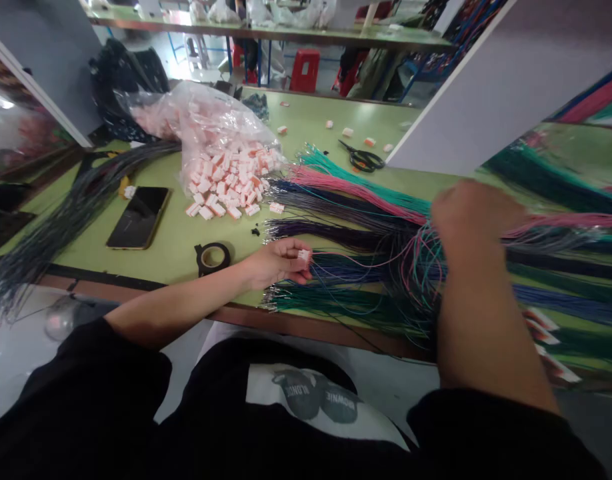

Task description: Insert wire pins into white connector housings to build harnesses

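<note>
Pinched in my left hand [282,264] is a small white connector housing [304,255], with a few thin pink and bluish wires trailing from it to the right. My right hand [473,212] is raised over the wire bundles and smeared by motion, so its fingers cannot be made out. Beneath and between both hands lie bundles of cut wires: teal [366,177], pink [356,190], dark purple [331,231], blue [346,272] and green [326,300]. Their metal-tipped ends point left. A tangle of mixed wires [426,260] sits just left of my right forearm.
A plastic bag [206,113] spills a heap of connector housings [231,180] onto the green table. Around it are a phone [139,218], a black tape roll [213,257], scissors [362,158] and grey wires [71,200]. A white partition [456,100] stands at right.
</note>
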{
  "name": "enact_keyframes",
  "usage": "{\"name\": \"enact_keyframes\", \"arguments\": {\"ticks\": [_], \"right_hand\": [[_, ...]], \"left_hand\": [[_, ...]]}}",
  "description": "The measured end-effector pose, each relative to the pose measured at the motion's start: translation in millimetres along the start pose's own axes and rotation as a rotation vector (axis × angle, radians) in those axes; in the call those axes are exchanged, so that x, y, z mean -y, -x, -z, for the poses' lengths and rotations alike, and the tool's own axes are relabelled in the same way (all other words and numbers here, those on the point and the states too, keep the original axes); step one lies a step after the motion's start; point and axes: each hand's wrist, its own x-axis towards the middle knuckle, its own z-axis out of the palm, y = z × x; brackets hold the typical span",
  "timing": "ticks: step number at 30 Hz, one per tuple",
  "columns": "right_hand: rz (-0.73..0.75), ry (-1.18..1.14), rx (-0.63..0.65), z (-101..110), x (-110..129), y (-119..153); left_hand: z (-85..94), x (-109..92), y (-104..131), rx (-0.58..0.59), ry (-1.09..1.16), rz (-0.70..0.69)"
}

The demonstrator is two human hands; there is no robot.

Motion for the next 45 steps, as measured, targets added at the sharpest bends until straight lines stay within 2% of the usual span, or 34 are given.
{"name": "enact_keyframes", "arguments": {"ticks": [2, 3, 4, 6, 8, 9, 11, 15, 19, 22, 26, 33, 40, 45], "right_hand": [[-0.168, -0.02, -0.094, 15, -4, 0], [-0.156, -0.129, -0.072, 19, -3, 4], [-0.067, -0.291, 0.016, 21, 0, 9], [0.188, -0.577, 0.293, 18, 9, 23], [0.457, -0.673, 0.53, 8, 20, 38], [0.573, -0.665, 0.593, 2, 26, 45], [0.732, -0.631, 0.62, -8, 36, 58], [0.886, -0.651, 0.538, -22, 47, 78], [1.024, -0.681, 0.411, -22, 48, 90], [0.973, -0.62, 0.303, -16, 42, 92], [0.866, -0.503, 0.237, -10, 35, 89], [0.998, -0.464, 0.141, -16, 40, 93], [1.025, -0.352, 0.024, -19, 43, 100], [1.0, -0.368, 0.059, -21, 46, 105]], "left_hand": [[-1.0, 0, 0, 0.0, 0.006, 0.001], [-1.7, 0, 0, -0.005, 0.008, 0.002], [-2.3, 0, 0, -0.013, 0.01, 0.004], [-3.5, 0, 1, -0.027, 0.015, 0.007], [-4.1, -1, 2, -0.037, 0.023, 0.005], [-4.2, -2, 2, -0.04, 0.03, 0.003], [-4.0, -3, 3, -0.041, 0.044, 0.003], [-1.4, -3, 3, -0.017, 0.064, -0.001], [1.8, -1, 2, 0.022, 0.067, -0.011], [1.7, -1, 2, 0.029, 0.085, -0.017], [0.4, -4, 4, 0.032, 0.084, -0.028], [2.0, -3, 4, 0.041, 0.078, -0.034], [0.7, -2, 4, 0.018, 0.058, -0.035], [-2.2, -2, 5, -0.004, 0.041, -0.035]]}}
